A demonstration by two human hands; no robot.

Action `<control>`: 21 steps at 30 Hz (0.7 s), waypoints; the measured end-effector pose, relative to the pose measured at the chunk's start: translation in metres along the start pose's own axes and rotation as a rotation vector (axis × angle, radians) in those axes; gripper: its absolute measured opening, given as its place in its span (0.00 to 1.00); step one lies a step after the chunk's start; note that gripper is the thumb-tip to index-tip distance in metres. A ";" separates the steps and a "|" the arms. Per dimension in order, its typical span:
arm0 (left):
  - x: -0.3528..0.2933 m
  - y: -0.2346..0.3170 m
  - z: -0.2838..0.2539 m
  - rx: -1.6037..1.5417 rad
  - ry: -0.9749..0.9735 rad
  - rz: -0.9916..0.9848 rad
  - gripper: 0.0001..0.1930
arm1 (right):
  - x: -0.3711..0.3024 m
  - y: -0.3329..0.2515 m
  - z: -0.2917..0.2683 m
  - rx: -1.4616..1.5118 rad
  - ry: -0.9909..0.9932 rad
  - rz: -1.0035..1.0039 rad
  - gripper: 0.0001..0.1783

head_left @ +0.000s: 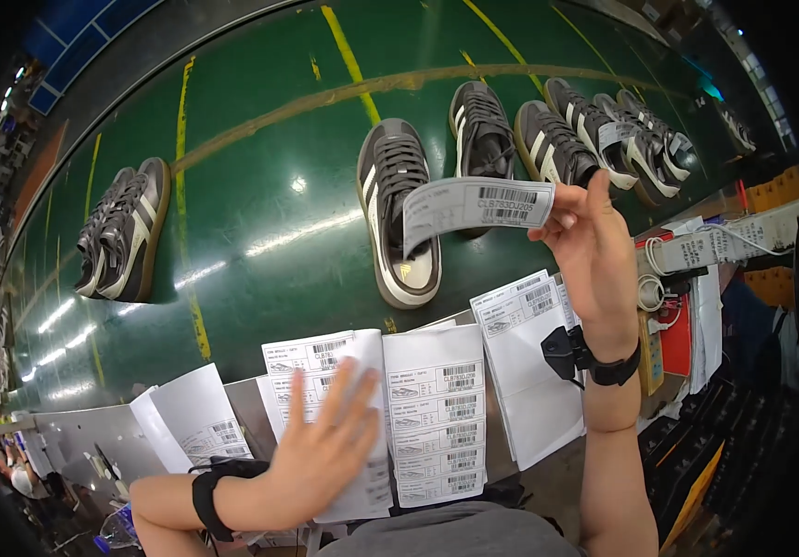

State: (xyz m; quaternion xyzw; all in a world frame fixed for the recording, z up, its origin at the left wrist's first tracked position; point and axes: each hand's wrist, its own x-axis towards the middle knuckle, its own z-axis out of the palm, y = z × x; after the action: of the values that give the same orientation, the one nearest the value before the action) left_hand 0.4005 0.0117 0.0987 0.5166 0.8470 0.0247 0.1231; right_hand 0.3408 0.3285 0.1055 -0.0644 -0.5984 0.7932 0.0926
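My right hand point(596, 255) pinches one end of a white barcode label point(502, 201). The strip stretches leftward in a curl, its far end drooping over the opening of a dark grey sneaker point(392, 172) with white stripes. Beside that shoe stands a second sneaker point(481, 121), partly covered by the label. Slightly blurred, my left hand point(325, 450) lies with fingers spread over a folded sheet of labels point(367, 371) at the table's near edge. Another label sheet point(434, 418) with several printed rows lies just right of it.
A green belt point(260, 186) with yellow lines carries the shoes. One pair of sneakers point(126, 232) stands at left; several more point(557, 139) sit at upper right, some with labels. More label sheets point(525, 371) lie near my right forearm. A power strip point(724, 243) with cables is at right.
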 end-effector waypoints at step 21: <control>-0.195 -0.008 0.052 -0.125 0.340 -1.345 0.31 | 0.110 0.080 -0.073 -0.587 0.450 -0.223 0.42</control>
State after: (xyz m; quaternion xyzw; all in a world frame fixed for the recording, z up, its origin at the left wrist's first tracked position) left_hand 0.4910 -0.1683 0.0831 -0.1394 0.9876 0.0723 0.0068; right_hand 0.2434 0.4000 0.0099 -0.1950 -0.7682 0.5392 0.2847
